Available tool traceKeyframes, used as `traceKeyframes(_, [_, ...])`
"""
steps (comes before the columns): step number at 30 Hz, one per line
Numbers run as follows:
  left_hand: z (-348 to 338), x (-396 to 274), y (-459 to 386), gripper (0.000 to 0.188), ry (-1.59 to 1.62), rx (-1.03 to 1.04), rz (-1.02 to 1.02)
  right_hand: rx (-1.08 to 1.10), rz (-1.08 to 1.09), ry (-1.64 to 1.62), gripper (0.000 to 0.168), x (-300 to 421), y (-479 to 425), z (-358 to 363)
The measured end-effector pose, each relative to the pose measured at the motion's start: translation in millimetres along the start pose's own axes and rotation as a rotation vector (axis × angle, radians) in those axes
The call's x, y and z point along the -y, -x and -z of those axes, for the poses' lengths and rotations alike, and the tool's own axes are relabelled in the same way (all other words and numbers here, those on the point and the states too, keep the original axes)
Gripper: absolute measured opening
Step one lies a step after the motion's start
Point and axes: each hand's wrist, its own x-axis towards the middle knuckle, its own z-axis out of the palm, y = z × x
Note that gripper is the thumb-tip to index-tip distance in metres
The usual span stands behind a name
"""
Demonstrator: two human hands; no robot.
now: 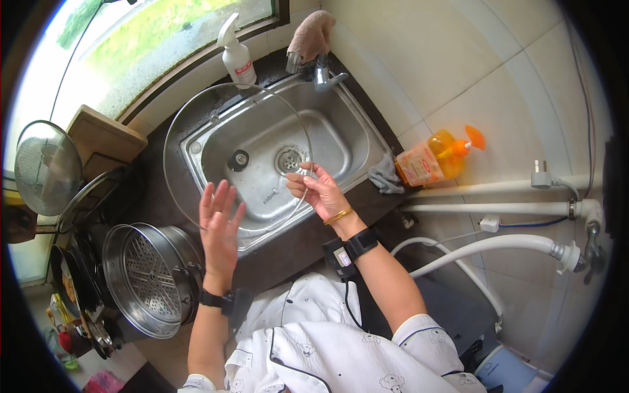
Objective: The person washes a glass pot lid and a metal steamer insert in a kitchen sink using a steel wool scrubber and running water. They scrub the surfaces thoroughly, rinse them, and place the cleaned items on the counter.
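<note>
A round clear glass lid with a thin metal rim is held up over a stainless steel sink. My right hand pinches the lid's right edge between thumb and fingers. At the lid's lower left is my left hand, its fingers spread and raised; whether it touches the glass I cannot tell. Through the lid I see a black and metal drain stopper on the sink's floor, left of the drain strainer. The faucet stands at the sink's back corner, with a pink cloth draped over it.
Behind the sink stands a white spray bottle. A grey rag and an orange pump bottle are at its right. On the left are a steel steamer pot, a mesh strainer, another lid and a wooden board.
</note>
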Motion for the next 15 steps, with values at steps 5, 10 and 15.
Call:
traceKeyframes(5, [-14.2,36.8,8.5,0.057,0.004,0.002,0.214,0.065,-0.03,-0.148,0.032,-32.2,-15.9,-8.8])
traceKeyframes(10, [-3.5,50.1,-4.8,0.062,-0.124,0.024,0.254,0.09,-0.084,-0.202,0.03,-47.1,-16.9,-17.6])
traceKeyframes(15, [-4.8,49.5,-6.4,0.065,-0.127,0.134,0.264,0.105,-0.138,-0.105,0.029,-39.9,-19.5,-18.0])
